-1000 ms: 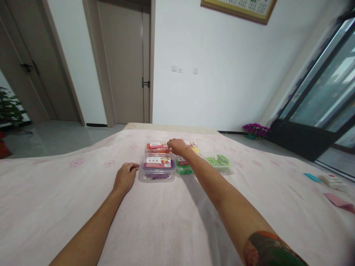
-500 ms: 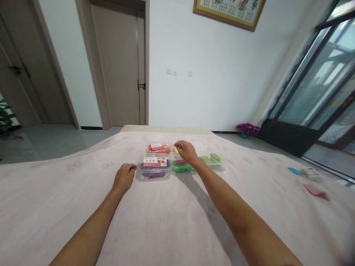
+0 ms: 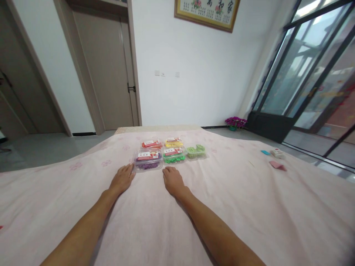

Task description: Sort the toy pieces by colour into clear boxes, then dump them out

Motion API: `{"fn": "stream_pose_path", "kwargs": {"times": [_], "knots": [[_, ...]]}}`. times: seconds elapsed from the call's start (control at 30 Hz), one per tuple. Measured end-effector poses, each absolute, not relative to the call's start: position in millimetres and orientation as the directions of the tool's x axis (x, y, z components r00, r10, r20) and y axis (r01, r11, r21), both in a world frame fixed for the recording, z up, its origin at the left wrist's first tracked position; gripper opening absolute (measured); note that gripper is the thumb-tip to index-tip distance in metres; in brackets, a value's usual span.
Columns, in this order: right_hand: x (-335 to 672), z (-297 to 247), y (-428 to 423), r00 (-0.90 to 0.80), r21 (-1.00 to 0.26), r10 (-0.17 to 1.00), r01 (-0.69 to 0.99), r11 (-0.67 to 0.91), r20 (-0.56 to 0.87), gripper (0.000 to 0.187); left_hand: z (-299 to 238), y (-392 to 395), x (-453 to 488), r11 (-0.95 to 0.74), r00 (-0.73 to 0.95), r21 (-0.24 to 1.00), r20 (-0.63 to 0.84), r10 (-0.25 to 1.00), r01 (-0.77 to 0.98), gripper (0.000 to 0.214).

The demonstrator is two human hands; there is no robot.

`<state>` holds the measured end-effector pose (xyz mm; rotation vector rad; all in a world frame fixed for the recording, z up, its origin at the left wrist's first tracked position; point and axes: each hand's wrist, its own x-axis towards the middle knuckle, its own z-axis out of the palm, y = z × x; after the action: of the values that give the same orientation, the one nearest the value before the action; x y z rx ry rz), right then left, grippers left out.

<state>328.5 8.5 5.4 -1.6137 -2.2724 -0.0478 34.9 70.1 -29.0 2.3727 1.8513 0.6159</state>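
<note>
My left hand [image 3: 122, 178] lies open on the cloth, its fingertips at the left side of a clear plastic box of purple pieces [image 3: 149, 165]. My right hand [image 3: 173, 180] rests palm down with nothing in it, just in front of the gap between the purple box and a box of green pieces [image 3: 174, 159]. Behind these stand a box of orange-red pieces [image 3: 152, 146] and a box of yellow pieces [image 3: 174, 144]. Labels cover the tops of these boxes. To the right sits a clear container of light green pieces [image 3: 196, 152], with no label visible.
A pale pink cloth [image 3: 146, 221] covers the wide surface. Farther right lie a blue item [image 3: 265, 152], a small white box [image 3: 277, 153] and a folded pink cloth [image 3: 277, 166]. Purple flowers [image 3: 235, 122] stand on the floor by the glass door.
My right hand has come back from over the yellow and green boxes to the cloth in front. My left hand stays beside the purple box. The view has turned slightly right.
</note>
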Motion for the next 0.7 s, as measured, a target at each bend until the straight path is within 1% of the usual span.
{"fn": "stream_pose_path", "kwargs": {"times": [0.3, 0.47, 0.7], "knots": [[328, 6, 5, -0.250, -0.187, 0.909, 0.928, 0.323, 0.333, 0.023, -30, 71, 43, -0.230, 0.196, 0.170, 0.192, 0.962, 0.958, 0.054], [328, 4, 7, -0.245, -0.193, 0.901, 0.925, 0.328, 0.358, 0.022, -30, 69, 45, -0.170, 0.151, 0.105, 0.164, 0.975, 0.980, 0.057], [329, 6, 7, -0.251, -0.181, 0.900, 0.926, 0.331, 0.357, 0.020, -22, 67, 47, -0.200, 0.193, 0.044, 0.140, 0.971, 0.979, 0.055]]}}
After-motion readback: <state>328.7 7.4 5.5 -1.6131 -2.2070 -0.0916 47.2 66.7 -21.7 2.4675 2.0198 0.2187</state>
